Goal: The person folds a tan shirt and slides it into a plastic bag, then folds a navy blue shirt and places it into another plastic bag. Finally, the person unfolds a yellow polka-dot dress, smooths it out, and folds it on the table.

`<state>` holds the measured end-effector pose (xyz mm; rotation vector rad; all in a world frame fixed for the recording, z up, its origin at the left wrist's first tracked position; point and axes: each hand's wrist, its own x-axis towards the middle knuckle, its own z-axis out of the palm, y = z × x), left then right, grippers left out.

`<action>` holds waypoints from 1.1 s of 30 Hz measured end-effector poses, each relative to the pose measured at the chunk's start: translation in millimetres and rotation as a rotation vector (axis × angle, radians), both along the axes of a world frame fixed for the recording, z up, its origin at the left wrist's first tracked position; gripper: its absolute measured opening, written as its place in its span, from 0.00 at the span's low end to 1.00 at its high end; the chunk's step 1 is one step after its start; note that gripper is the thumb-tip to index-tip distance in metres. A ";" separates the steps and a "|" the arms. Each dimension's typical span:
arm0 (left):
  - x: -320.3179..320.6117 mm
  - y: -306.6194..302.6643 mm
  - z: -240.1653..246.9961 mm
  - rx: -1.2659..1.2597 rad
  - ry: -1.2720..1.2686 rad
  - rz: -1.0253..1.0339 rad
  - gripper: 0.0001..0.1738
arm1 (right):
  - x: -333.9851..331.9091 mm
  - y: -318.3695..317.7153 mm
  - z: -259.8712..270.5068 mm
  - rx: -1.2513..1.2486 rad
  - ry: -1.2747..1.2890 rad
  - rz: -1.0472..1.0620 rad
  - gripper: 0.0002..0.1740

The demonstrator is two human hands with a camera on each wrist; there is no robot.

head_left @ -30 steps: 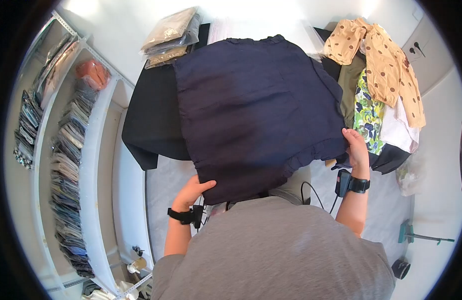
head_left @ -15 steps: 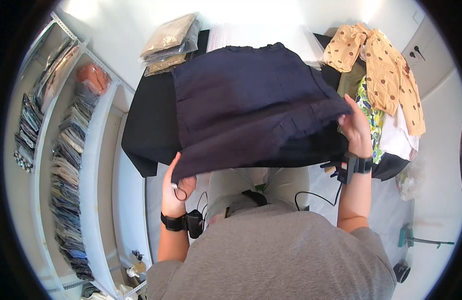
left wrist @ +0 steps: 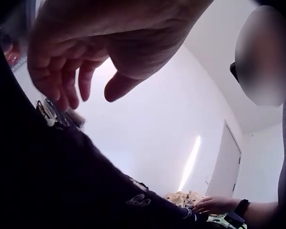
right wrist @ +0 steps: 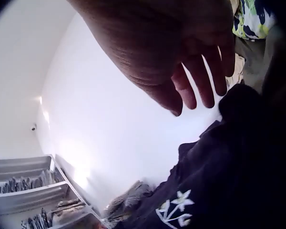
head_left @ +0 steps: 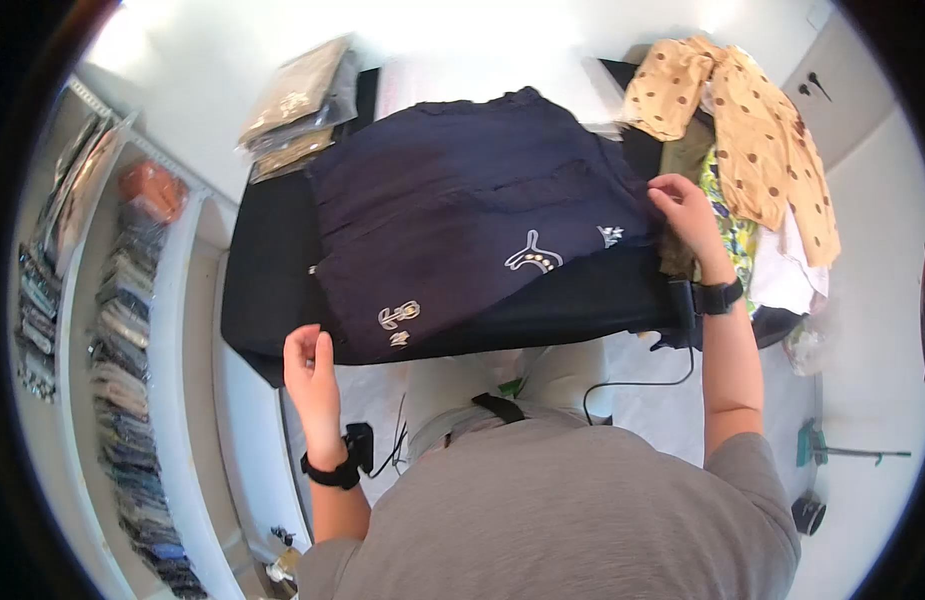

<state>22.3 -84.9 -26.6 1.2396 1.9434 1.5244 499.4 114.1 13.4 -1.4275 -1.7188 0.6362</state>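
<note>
A dark navy garment (head_left: 462,200) lies over the black-covered table (head_left: 267,290), its near part showing pale embroidered motifs. Beside its near left corner the left hand (head_left: 312,385) is raised with loosely bent fingers; in the left wrist view that hand (left wrist: 109,47) holds nothing, thumb apart from the fingers. The right hand (head_left: 690,220) hovers at the garment's right edge. Seen from the right wrist, this hand (right wrist: 171,52) has its fingers extended above the cloth (right wrist: 214,157) with nothing between them; whether a fingertip touches the fabric cannot be told.
Bagged folded items (head_left: 297,100) are stacked at the table's back left, with clear plastic sheets (head_left: 482,80) behind the garment. A dotted tan garment (head_left: 762,150) and other clothes pile up at the right. Shelves of packed clothes (head_left: 132,400) stand at the left.
Both hands have let go of the garment's near edge. Its near part has turned over onto the table, and the embroidered motifs now show. The left hand has moved left, off the cloth.
</note>
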 end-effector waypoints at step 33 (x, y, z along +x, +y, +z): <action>-65.6 49.8 42.5 -0.160 0.228 -0.201 0.14 | -59.1 -26.0 30.8 0.032 -0.356 0.199 0.13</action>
